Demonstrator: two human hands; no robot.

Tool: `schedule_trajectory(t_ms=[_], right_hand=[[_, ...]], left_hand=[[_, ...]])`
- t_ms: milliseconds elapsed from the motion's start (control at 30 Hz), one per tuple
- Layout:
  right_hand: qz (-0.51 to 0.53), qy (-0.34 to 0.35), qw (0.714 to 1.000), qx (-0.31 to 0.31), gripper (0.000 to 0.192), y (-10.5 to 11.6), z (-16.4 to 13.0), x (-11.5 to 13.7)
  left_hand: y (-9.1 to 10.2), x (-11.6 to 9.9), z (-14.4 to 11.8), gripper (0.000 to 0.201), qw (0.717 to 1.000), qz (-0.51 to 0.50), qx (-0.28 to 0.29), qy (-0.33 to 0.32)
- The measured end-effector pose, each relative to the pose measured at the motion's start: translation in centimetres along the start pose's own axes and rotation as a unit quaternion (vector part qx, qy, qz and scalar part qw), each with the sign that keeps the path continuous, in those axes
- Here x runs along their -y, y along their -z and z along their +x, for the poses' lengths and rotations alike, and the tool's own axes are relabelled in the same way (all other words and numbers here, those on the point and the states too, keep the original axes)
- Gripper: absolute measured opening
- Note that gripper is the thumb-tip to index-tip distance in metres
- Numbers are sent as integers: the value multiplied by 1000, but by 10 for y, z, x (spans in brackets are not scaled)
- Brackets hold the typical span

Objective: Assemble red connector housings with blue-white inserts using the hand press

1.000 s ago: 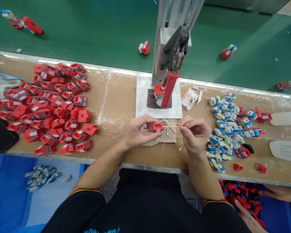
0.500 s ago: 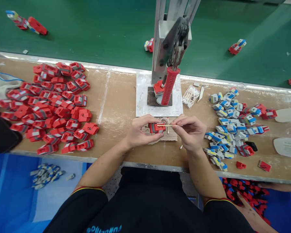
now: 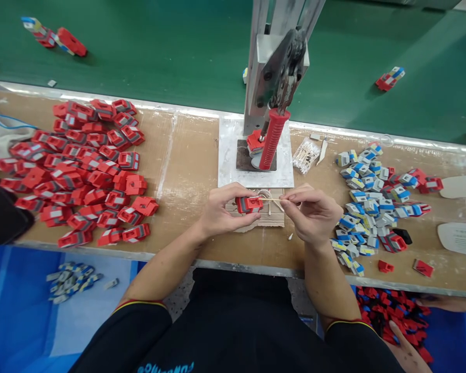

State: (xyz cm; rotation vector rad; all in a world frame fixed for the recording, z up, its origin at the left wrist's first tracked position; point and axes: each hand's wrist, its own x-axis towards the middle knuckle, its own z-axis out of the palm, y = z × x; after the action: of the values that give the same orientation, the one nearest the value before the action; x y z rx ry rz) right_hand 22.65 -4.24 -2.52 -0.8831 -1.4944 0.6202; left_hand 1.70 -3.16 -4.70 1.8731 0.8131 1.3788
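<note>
Small red plastic part (image 3: 248, 204) pinched in left hand (image 3: 221, 212) over a cardboard scrap (image 3: 274, 220) at the table's (image 3: 186, 166) near edge. Right hand (image 3: 314, 213) gripped a thin wooden stick (image 3: 274, 200), tip touching the part. Lever press with red handle (image 3: 273, 139) stood just behind. Heap of red parts (image 3: 77, 166) lay left, blue-grey pieces (image 3: 367, 202) right; green conveyor belt (image 3: 159, 52) beyond.

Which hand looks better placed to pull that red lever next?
Probably the right hand: the lever hangs nearer it, and it pinches only a thin stick, while the left hand grips the red piece.
</note>
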Motion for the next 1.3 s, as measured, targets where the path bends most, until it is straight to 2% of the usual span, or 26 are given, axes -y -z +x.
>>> schedule_trajectory(t_ms=[167,400,667,867,967,1067,1167,1300], right_hand=[[7,18,1000,9,19,-2,0,1],[43,31,998,24,20,-10,-3,3],[-9,38,999,18,19,1,0,1],[7,40,999,-7,13,14,5,1],[-65,20,995,76,15,21,7,-3],[-170,26,968,184,14,19,5,-13],[-228,32,946,231,13,12,1,-24],[-230,27,936,265,16,10,0,-28]], left_hand=[[-1,0,2,26,1000,15,-6,-26],[-2,0,2,27,999,26,15,-34],[-1,1,2,27,999,18,-2,-36],[4,3,2,27,1000,15,-3,-9],[9,6,2,27,1000,14,-18,19],[12,11,1,28,999,1,-41,35],[13,16,0,30,998,1,-51,47],[12,18,-1,30,998,4,-51,39]])
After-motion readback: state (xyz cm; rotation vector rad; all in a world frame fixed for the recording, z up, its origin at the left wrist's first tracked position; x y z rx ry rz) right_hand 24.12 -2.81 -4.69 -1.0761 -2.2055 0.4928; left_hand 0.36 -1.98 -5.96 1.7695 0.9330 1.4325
